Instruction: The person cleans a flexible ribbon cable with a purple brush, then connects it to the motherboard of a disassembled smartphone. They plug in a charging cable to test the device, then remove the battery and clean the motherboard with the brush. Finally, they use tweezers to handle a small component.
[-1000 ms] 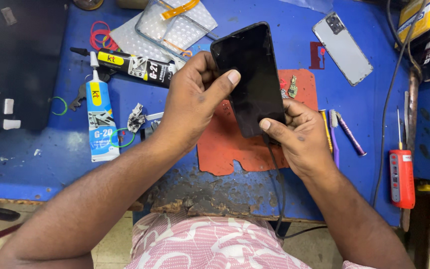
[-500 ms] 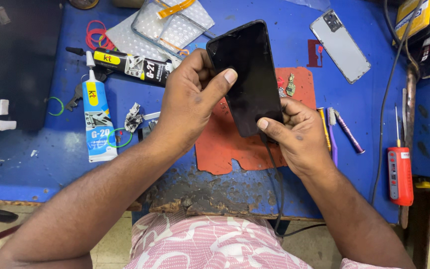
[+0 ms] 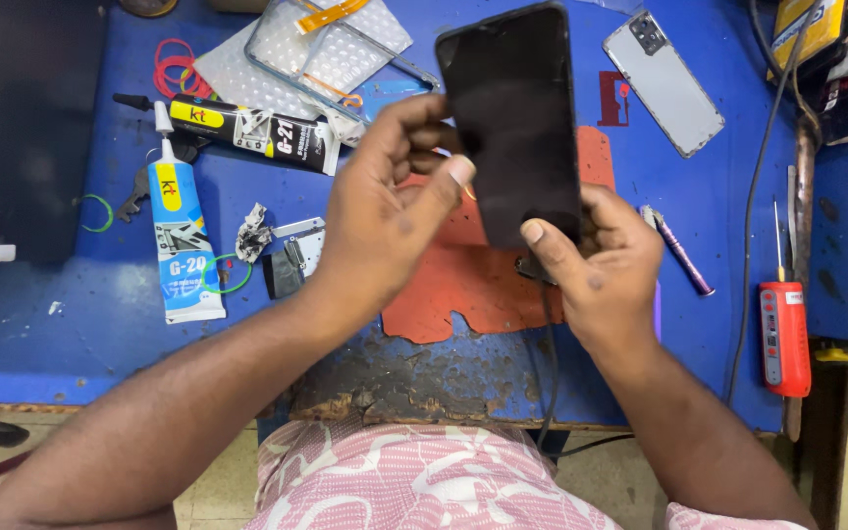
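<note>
a: how is the black phone (image 3: 514,118) supported?
b: it is gripped above the red mat (image 3: 463,285), screen up; its left edge is pinched by the closed left hand (image 3: 385,211), and its lower end is clasped by the right hand (image 3: 601,265), thumb on the glass, so that it is steadied
a: why are the glue tubes (image 3: 181,236) kept left?
b: presumably so they are within reach on the blue bench (image 3: 71,334)
</note>
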